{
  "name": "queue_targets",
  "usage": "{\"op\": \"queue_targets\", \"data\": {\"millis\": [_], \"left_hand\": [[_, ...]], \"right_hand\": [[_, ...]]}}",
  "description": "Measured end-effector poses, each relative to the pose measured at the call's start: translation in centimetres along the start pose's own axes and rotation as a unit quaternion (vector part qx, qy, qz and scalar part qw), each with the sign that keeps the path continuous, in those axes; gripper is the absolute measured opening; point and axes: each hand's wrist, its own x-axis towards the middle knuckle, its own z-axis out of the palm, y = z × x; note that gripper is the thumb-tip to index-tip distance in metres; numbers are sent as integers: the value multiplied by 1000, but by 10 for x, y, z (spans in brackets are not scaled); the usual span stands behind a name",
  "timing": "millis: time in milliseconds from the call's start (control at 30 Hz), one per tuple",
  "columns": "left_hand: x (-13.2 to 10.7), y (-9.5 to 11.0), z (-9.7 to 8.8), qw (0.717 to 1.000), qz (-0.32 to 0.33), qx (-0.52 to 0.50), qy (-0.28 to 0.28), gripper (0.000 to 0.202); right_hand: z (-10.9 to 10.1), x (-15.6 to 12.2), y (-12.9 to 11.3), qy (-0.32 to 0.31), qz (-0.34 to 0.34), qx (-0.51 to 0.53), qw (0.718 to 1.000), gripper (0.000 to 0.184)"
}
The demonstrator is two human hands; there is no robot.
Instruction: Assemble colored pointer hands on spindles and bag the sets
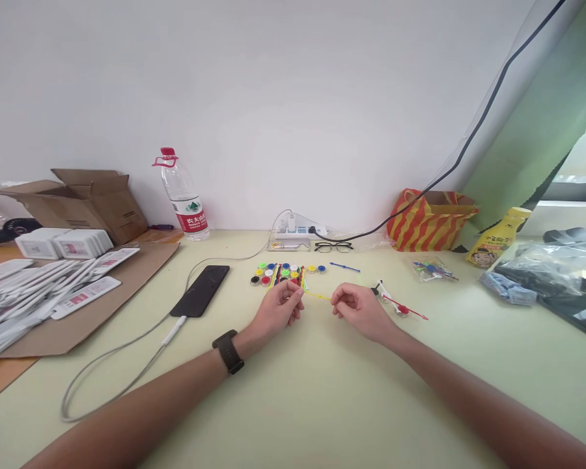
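My left hand (277,306) and my right hand (357,309) face each other above the table, fingertips pinched. Between them stretches a thin yellow plastic strip (318,296), one end in each pinch. Just beyond my left hand lie small round discs (260,273) in several colours, with bundled coloured strips (276,273) among them. Farther back is a slim blue arrow-like strip (344,267). Right of my right hand, a red arrow-like piece (414,311) lies beside small white and black parts (381,289), partly hidden by the hand.
A black phone (201,290) on a cable lies left, near a stack of white labelled tags (43,293) on cardboard. A water bottle (185,202), power strip (297,228) and glasses (333,247) stand along the wall. To the right are a striped bag (420,225) and yellow bottle (497,240).
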Motion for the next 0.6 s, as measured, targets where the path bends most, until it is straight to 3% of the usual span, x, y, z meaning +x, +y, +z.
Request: {"op": "queue_targets", "data": {"millis": [267, 433, 600], "left_hand": [[1, 0, -4, 998, -50, 23, -19, 44], [0, 1, -4, 997, -36, 53, -45, 38], [-3, 6, -2, 992, -19, 103, -74, 34]], "right_hand": [[-3, 7, 15, 96, -111, -84, 986, 29], [-3, 9, 26, 77, -150, -178, 969, 49], [-4, 11, 26, 43, -160, -221, 961, 50]]}}
